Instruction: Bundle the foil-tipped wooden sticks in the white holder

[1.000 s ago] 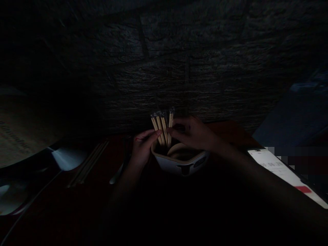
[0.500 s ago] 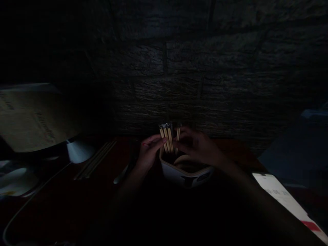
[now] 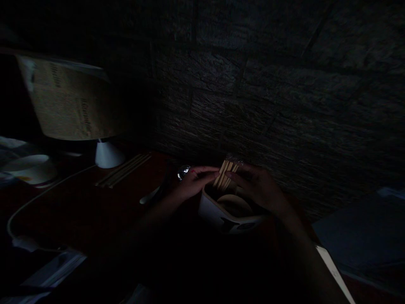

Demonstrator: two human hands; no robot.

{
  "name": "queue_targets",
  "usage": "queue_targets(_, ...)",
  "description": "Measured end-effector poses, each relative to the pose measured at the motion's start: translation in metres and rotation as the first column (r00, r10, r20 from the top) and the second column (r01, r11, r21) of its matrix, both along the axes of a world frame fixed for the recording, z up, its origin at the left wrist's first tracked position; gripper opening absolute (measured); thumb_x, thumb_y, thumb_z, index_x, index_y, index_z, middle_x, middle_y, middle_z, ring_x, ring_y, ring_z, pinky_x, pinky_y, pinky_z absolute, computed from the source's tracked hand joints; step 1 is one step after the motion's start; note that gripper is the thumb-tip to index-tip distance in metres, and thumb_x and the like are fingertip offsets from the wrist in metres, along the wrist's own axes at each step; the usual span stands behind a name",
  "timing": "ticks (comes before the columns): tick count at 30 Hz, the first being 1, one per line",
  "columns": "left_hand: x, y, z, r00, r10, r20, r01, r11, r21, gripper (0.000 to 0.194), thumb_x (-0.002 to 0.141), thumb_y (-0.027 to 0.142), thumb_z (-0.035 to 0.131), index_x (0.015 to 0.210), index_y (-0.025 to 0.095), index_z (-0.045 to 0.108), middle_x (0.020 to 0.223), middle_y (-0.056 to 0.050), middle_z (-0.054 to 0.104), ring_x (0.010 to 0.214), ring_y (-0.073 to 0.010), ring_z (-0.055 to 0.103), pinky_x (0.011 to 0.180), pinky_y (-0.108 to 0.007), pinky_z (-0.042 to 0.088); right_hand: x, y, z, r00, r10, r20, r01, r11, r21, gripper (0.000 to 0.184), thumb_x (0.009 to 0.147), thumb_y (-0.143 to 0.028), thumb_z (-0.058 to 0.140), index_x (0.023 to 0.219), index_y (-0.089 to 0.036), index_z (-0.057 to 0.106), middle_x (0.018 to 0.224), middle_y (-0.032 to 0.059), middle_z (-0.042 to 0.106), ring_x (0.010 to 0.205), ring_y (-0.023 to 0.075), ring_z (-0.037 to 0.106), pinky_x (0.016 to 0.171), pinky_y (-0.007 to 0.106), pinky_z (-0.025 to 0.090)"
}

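Several chopsticks (image 3: 225, 175) in clear wrappers stand in a tilted bundle at the back of a white container (image 3: 213, 214) with dark markings. My left hand (image 3: 194, 182) pinches the bundle's left side with thumb and fingers. On the right, my right hand (image 3: 261, 188) has its thumb across the front of the sticks and its fingers behind them. Their lower ends go down inside the container. A pale, round-edged thing (image 3: 236, 203) also sits in there; its kind is too dark to tell. A small shiny object (image 3: 183, 172) lies just behind my left hand.
A lamp with a printed shade (image 3: 72, 101) and white cone base (image 3: 109, 155) stands left. Several loose sticks (image 3: 125, 169), a spoon-like pale object (image 3: 148, 196), a white cable (image 3: 47, 190) and a cup (image 3: 33, 169) lie around it. A lit phone (image 3: 335, 272) is at right; a stone wall (image 3: 215, 76) rises behind.
The chopsticks my right hand held apart are now together with the bundle. The bundle leans more to the right. The view has swung, showing more of the table's left side.
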State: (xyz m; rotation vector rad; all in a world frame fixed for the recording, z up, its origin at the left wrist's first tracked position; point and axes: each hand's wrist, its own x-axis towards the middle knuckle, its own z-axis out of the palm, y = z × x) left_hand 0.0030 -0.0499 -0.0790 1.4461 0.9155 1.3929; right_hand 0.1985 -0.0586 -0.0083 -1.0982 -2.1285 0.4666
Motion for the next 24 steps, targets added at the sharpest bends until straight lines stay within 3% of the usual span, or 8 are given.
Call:
queue_targets(9,0.001,0.002,-0.002,0.998,0.029,0.057,-0.029,1.000,-0.002,0.027,0.069,0.030,0.080,0.093,0.019,0.075,0.096,-0.005,0.076,0.090,-0.0199,0.068,0.087,-0.034,0.050,0.000,-0.003,-0.002,0.987,0.113,-0.114,-0.129,0.981,-0.146,0.020,0.084,-0.033,0.066,0.099,-0.022,0.074,0.100,0.0029,0.076,0.091,0.0207,0.072,0.082,0.034,0.056)
queue_targets(14,0.002,0.004,-0.006,0.992,0.007,0.130,-0.013,0.999,0.047,0.026,0.066,0.028,0.082,0.089,0.017,0.075,0.089,-0.005,0.076,0.082,-0.0179,0.069,0.082,-0.033,0.052,-0.008,-0.005,-0.008,0.995,0.043,-0.093,-0.054,0.991,-0.121,0.032,0.082,-0.042,0.068,0.108,-0.023,0.071,0.101,0.0048,0.076,0.090,0.0226,0.072,0.081,0.036,0.056)
queue_targets(18,0.003,0.006,-0.007,0.986,0.022,0.162,-0.040,0.993,0.108,0.030,0.065,0.027,0.083,0.091,0.017,0.074,0.090,-0.005,0.076,0.084,-0.0175,0.069,0.081,-0.031,0.054,-0.014,-0.005,-0.012,0.993,0.009,-0.115,-0.015,0.999,-0.051,0.031,0.084,-0.041,0.066,0.107,-0.022,0.072,0.104,0.0050,0.075,0.093,0.0223,0.071,0.085,0.037,0.055)
queue_targets(24,0.001,0.005,-0.004,0.988,0.060,0.142,-0.073,0.994,0.086,0.026,0.064,0.029,0.083,0.086,0.017,0.075,0.087,-0.004,0.076,0.082,-0.0177,0.069,0.081,-0.032,0.053,-0.016,-0.007,-0.013,0.984,0.002,-0.181,-0.021,0.994,-0.104,0.029,0.085,-0.039,0.065,0.106,-0.021,0.072,0.106,0.0053,0.075,0.095,0.0227,0.070,0.086,0.037,0.054)
